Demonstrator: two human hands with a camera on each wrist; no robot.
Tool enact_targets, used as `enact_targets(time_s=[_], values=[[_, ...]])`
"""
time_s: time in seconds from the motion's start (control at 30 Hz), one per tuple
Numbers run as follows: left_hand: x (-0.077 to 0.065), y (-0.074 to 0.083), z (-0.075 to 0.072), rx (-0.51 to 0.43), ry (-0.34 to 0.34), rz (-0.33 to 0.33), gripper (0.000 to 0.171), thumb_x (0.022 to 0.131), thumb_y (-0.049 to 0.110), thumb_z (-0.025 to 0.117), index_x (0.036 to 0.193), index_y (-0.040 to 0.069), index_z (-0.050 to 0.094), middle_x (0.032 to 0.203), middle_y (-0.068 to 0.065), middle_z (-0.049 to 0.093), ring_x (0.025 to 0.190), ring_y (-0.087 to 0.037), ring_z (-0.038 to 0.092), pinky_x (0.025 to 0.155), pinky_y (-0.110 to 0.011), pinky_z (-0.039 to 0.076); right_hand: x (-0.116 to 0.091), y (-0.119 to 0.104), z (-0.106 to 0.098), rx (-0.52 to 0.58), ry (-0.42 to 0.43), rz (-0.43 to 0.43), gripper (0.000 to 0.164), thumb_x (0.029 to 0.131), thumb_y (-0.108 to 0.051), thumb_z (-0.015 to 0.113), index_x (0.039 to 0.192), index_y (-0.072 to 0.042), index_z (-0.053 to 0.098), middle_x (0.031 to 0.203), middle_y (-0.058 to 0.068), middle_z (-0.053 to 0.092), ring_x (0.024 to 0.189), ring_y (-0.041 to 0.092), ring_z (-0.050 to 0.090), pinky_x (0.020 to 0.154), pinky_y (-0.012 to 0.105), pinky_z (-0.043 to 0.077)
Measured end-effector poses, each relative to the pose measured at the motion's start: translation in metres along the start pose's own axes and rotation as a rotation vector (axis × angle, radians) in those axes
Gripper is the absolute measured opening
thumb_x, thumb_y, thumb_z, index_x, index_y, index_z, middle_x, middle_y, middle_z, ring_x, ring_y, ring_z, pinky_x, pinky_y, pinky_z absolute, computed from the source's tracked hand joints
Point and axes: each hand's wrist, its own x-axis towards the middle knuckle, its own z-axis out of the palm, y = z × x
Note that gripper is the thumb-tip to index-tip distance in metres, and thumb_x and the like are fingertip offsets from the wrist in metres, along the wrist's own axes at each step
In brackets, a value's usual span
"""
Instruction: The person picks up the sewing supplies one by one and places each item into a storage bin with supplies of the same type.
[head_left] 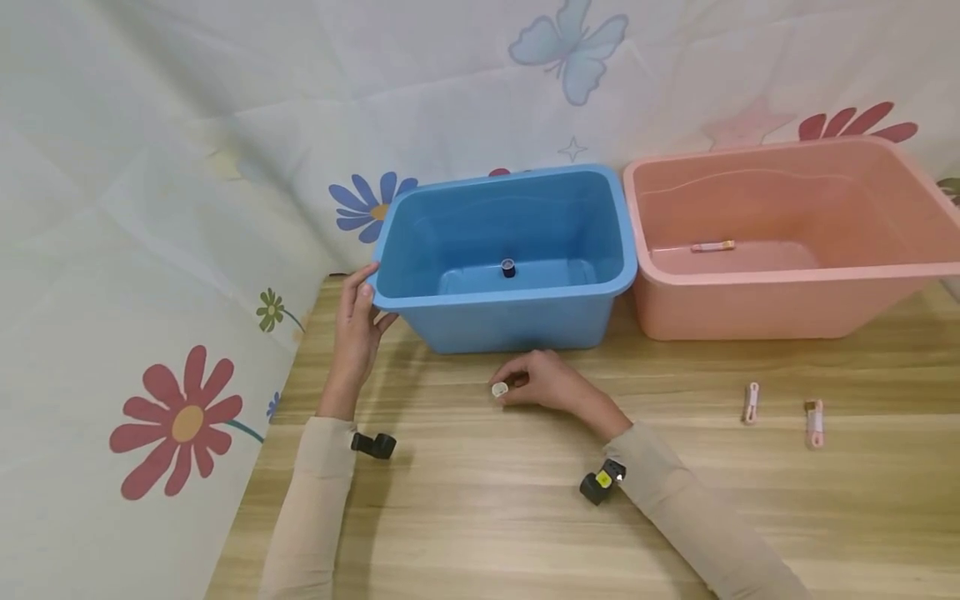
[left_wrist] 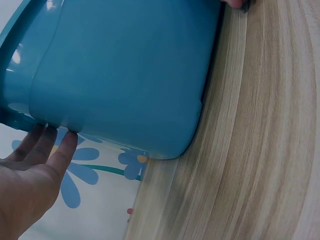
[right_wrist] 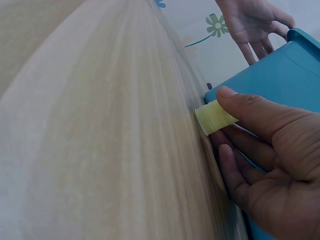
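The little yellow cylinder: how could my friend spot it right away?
Find the big blue tub. Just in front, the right hand pinches the little yellow cylinder. Unlike the dark cylinder inside the tub, this one is pale and held.

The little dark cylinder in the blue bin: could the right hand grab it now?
Probably not directly: the right hand is outside, its fingers pinching a pale yellow piece, and the front wall of the blue bin stands between hand and dark cylinder. The open top leaves a way in.
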Motion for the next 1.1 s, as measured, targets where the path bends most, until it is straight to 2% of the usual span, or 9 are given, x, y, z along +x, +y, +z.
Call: enact_targets(time_s=[0.27,0.5,0.77,1.1], values=[[-0.001,0.0,-0.001,-0.006,0.0,0.004,0.046,0.109,0.038,0.045,0.151,0.02,0.043,0.153,-0.007,0.038,0.136,-0.041,0.046,0.094,-0.033,0.053,0.0,0.001,-0.002,-0.017,0.013,-0.019,0.024,0.089,-0.018,0.08,0.113,-0.013,0.079,0.103,-0.004,0.077,0.096,0.009,0.069,0.083,0.027,0.055],[0.0,-0.002,-0.002,-0.006,-0.006,0.007,0.045,0.109,0.035,0.044,0.151,0.02,0.043,0.156,-0.009,0.035,0.138,-0.039,0.045,0.096,-0.034,0.053,0.001,-0.005,-0.008,-0.043,0.053,-0.026,0.028,0.089,-0.019,0.081,0.115,-0.013,0.078,0.1,-0.005,0.076,0.078,0.009,0.058,0.066,0.024,0.047],[0.001,-0.003,-0.002,-0.02,-0.001,0.008,0.043,0.11,0.034,0.044,0.15,0.019,0.044,0.156,-0.011,0.035,0.138,-0.039,0.046,0.094,-0.032,0.054,-0.003,-0.015,-0.014,0.025,0.118,-0.014,0.025,0.088,-0.02,0.082,0.112,-0.011,0.079,0.093,-0.005,0.077,0.081,0.006,0.07,0.072,0.026,0.056],[0.0,-0.002,-0.002,-0.023,0.003,-0.003,0.043,0.109,0.035,0.044,0.15,0.021,0.045,0.154,-0.011,0.036,0.136,-0.037,0.047,0.095,-0.033,0.053,-0.013,-0.025,-0.026,0.009,0.211,-0.037,0.023,0.084,-0.024,0.086,0.105,-0.016,0.082,0.093,-0.009,0.077,0.082,0.007,0.066,0.07,0.024,0.054]])
